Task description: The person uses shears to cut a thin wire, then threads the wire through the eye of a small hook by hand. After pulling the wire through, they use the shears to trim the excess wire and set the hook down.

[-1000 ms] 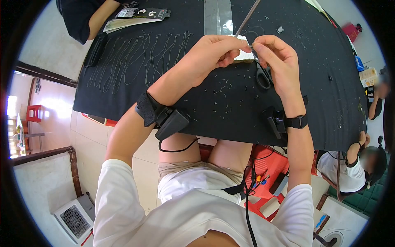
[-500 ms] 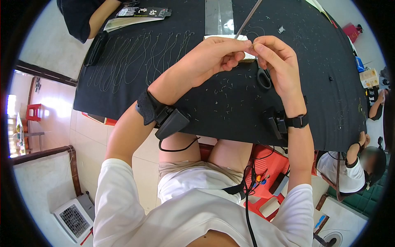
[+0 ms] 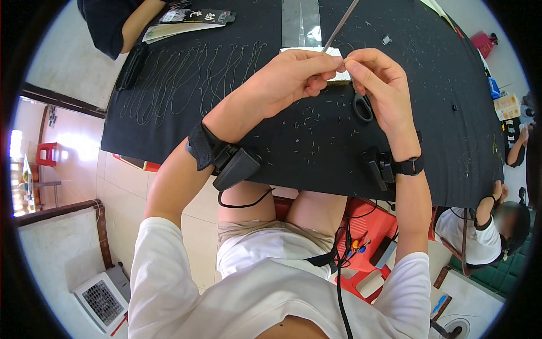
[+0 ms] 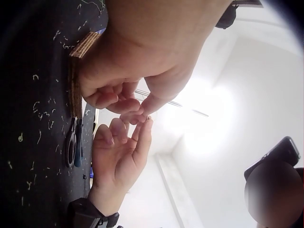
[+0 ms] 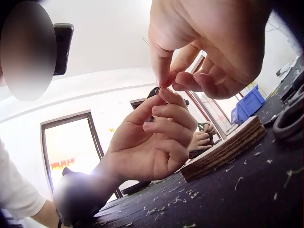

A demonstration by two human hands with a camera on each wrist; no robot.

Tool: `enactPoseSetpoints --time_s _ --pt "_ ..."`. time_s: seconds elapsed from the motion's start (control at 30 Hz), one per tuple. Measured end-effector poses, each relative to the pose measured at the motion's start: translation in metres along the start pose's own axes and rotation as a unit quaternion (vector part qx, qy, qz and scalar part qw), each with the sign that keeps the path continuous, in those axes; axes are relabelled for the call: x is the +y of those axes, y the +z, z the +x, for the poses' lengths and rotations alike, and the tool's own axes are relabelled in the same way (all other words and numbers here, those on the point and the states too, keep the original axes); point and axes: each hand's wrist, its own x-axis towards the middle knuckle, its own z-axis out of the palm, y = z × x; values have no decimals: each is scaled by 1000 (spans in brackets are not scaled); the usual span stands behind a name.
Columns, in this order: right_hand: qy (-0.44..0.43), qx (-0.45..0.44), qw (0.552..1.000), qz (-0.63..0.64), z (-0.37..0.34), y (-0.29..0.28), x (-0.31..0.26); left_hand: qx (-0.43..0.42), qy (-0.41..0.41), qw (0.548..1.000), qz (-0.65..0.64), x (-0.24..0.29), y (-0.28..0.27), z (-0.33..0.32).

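My left hand (image 3: 299,70) and right hand (image 3: 384,85) meet over the far middle of the black-covered table. In the head view the tips of both thumbs and index fingers pinch close together on a thin line (image 3: 345,43), which curves out beyond them; its end between the fingertips is mostly hidden. The left hand's other fingers are loosely curled, seen from below in the left wrist view. A slim rod (image 3: 340,25) slants up and away from behind the left hand. Beneath the hands lies a pale-topped block (image 3: 339,80) with layered brown edges (image 5: 223,152). Dark-handled scissors (image 3: 362,108) rest beside the right hand.
Several looped lines (image 3: 175,85) are laid out at the left, near a black case (image 3: 132,68). Short clippings (image 3: 313,121) are scattered on the cloth. A clear plastic strip (image 3: 300,25) and a black-labelled packet (image 3: 195,18) lie at the back. Other people sit around the table.
My pinching fingertips have shifted slightly, while both arms stay in nearly the same place. At the far right edge another person has moved.
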Motion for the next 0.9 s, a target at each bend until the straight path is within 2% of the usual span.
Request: enactPoseSetpoints --time_s 0.9 --pt "-6 -5 1000 21 0 1 0 -42 -14 996 -71 -1 -1 0"
